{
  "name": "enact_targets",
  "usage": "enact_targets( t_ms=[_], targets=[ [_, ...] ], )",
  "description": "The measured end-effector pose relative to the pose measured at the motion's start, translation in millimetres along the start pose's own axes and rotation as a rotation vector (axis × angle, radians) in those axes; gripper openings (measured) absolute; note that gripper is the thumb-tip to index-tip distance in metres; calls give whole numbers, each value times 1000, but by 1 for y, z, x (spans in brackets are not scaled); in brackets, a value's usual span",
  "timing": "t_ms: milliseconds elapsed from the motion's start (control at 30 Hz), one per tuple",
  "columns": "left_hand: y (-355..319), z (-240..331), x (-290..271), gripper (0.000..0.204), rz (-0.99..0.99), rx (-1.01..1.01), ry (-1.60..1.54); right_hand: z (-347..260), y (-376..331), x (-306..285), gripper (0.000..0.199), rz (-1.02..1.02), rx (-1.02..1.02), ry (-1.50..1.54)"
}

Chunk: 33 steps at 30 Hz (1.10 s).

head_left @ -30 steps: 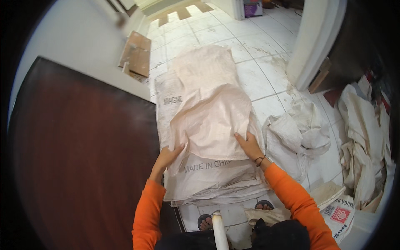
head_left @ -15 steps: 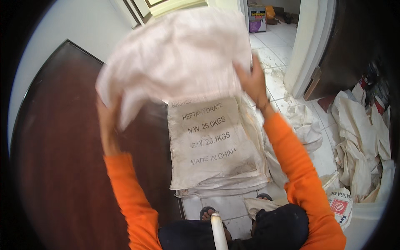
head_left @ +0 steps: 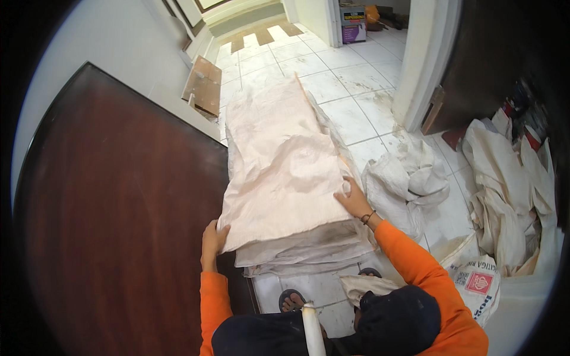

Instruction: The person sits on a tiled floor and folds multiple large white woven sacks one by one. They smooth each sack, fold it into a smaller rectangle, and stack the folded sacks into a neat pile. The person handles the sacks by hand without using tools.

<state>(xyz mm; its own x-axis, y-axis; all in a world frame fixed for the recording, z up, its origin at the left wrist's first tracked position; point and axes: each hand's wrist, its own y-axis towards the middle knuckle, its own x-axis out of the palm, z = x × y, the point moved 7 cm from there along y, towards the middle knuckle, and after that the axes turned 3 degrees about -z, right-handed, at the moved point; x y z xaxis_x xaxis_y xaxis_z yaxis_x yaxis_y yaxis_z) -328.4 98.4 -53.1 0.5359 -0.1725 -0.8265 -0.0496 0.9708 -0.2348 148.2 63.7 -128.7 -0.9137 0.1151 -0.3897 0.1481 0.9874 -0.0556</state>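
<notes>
A pale pinkish woven sack (head_left: 279, 166) lies spread over a stack of flattened whitish sacks (head_left: 306, 256) on the floor in front of me. My left hand (head_left: 212, 242) grips the sack's near left corner, its thumb on top and the other fingers partly hidden beyond the edge. At the right edge my right hand (head_left: 356, 203) pinches the cloth between thumb and fingers. The top sack is slightly wrinkled, with a raised fold in its middle. Beneath its near edge, several layers of the stack stick out toward my feet.
A dark reddish-brown panel (head_left: 119, 207) stands close on the left. Crumpled sacks (head_left: 409, 181) lie right of the stack, with more sacks (head_left: 504, 202) heaped farther right. Past the stack are a wood-patterned board (head_left: 203, 86), a doorway post (head_left: 424, 77) and a box (head_left: 354, 24).
The pinkish sack, raised and billowing before, has come down flat over the stack and covers its printed top. Both hands have moved lower and nearer to me along with it.
</notes>
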Motion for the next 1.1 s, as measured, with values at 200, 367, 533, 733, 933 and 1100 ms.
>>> enact_targets(
  t_ms=[200,367,533,733,933,1100],
  targets=[
    [-33,36,12,73,-81,-57,505,-62,-43,-17,78,179,-180,-449],
    [-36,99,82,73,-35,439,536,-57,-36,61,62,-1,-517,-748],
    [-9,65,136,69,-176,423,546,-1,-16,36,48,63,-536,-442],
    [-26,103,90,45,19,732,178,-52,-55,-160,60,774,-364,-720],
    [-42,253,102,33,-405,1061,10,78,-60,-314,64,585,330,-395],
    [-66,352,98,59,-427,1391,212,-54,-46,-312,42,480,-223,170]
  ],
)
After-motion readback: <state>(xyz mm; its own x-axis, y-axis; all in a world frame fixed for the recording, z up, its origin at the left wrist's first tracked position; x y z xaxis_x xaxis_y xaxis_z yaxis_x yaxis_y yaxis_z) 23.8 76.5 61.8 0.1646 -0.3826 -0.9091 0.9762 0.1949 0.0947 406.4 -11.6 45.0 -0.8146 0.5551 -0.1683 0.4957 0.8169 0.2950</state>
